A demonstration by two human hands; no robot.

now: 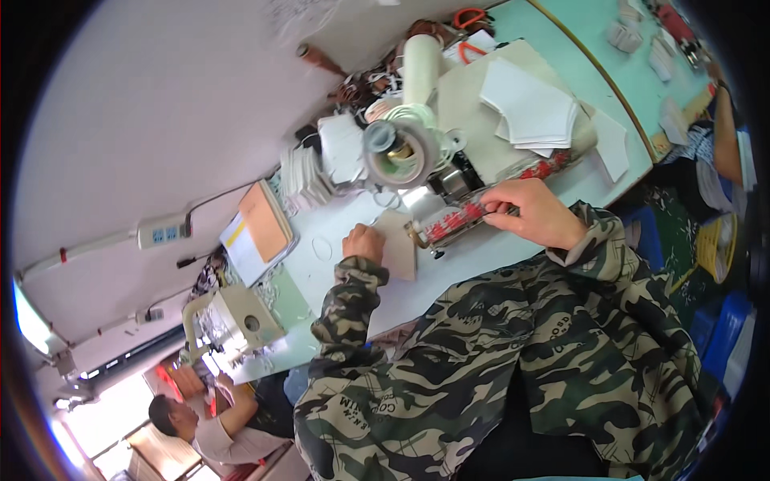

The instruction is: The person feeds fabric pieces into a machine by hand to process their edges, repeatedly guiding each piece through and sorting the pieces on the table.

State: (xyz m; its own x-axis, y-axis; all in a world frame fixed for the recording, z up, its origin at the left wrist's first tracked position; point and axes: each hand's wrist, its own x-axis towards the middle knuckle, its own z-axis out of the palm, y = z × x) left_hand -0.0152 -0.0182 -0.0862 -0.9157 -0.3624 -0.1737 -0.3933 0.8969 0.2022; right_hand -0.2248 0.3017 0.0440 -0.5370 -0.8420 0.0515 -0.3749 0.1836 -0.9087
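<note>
My right hand (533,210) is closed in a pinch at a long strip with red markings (451,223) along the near side of a small machine. What lies between its fingertips is too small to make out. My left hand (365,243) rests on the pale table with curled fingers, beside a flat beige piece (399,247); whether it grips that piece is hidden. Between and beyond my hands stands the machine with a silver drum (423,204), and a large grey ring-shaped roll (399,152) sits above it. A brass-coloured fitting (415,234) shows at its left end.
White cut sheets (529,104) lie on a beige board at the far right. Stacked white pieces (305,178), a white cylinder (422,68) and orange-handled scissors (469,51) stand behind. Left are a notebook stack (261,232) and sewing machine (233,321); a co-worker (216,429) sits beyond it.
</note>
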